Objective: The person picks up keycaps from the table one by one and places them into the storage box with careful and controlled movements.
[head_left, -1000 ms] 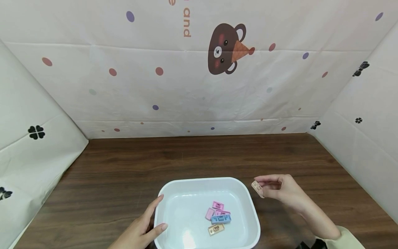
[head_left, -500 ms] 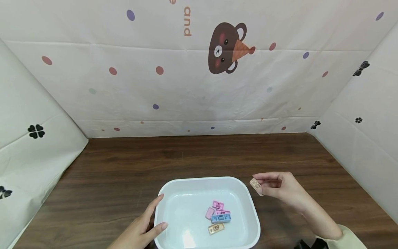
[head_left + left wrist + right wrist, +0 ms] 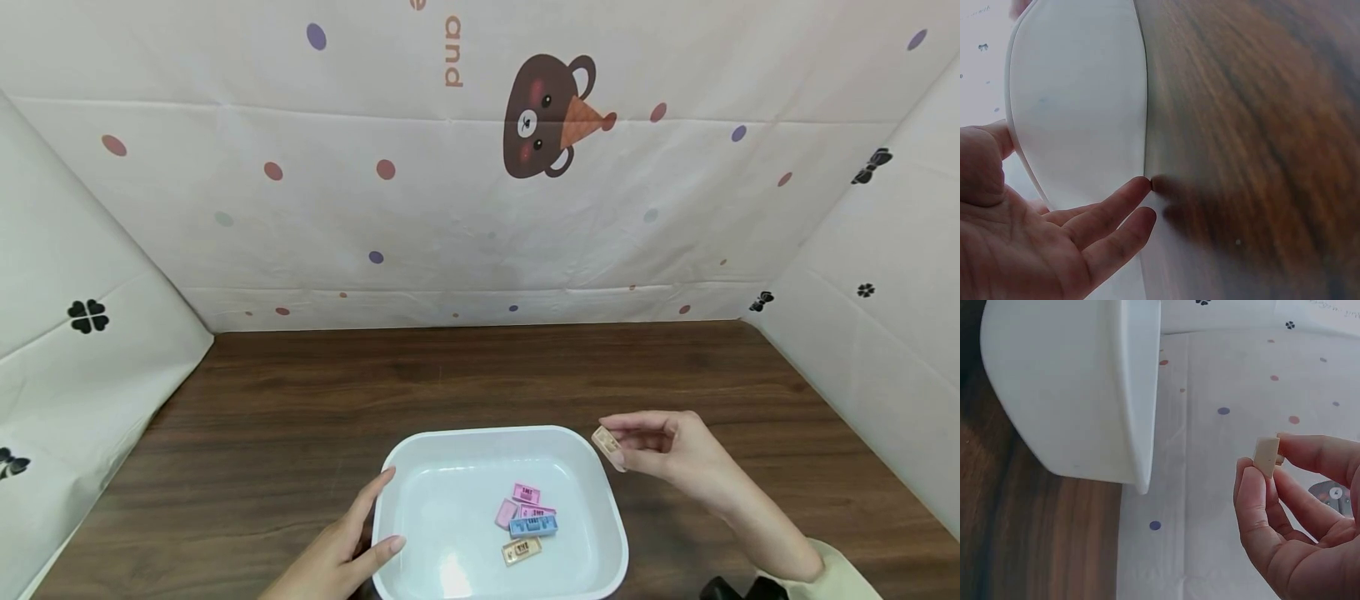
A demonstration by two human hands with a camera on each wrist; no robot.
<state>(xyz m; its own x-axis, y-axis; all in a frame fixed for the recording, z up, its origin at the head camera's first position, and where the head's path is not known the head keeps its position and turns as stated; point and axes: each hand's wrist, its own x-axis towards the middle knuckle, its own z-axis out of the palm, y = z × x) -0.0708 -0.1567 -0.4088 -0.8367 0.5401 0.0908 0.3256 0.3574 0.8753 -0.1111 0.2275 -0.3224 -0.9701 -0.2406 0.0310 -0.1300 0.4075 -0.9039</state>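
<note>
Between the thumb and fingers of my right hand (image 3: pixel 675 450) is a small beige block (image 3: pixel 607 446) with faint markings. It is held just outside the tray's upper right corner, and the right wrist view shows the block's plain side (image 3: pixel 1265 456). My left hand (image 3: pixel 337 542) holds the left side of the white tray (image 3: pixel 427 442), thumb over the rim and fingers along the outer wall. Inside lie several small pieces with dark print: a blue piece (image 3: pixel 533 527), a beige piece (image 3: pixel 521 551) and pink pieces (image 3: pixel 527 494), grouped close together right of the middle.
The tray rests on a dark wood-grain table (image 3: pixel 337 392). White patterned sheets form a back wall (image 3: pixel 450 208) and two side walls, the back one bearing a bear print (image 3: pixel 540 117). A black object (image 3: pixel 750 588) sits by the right sleeve.
My right hand has moved left and slightly upward in the view with the beige block, closer to the tray's corner. The left hand, tray and pieces inside look unmoved.
</note>
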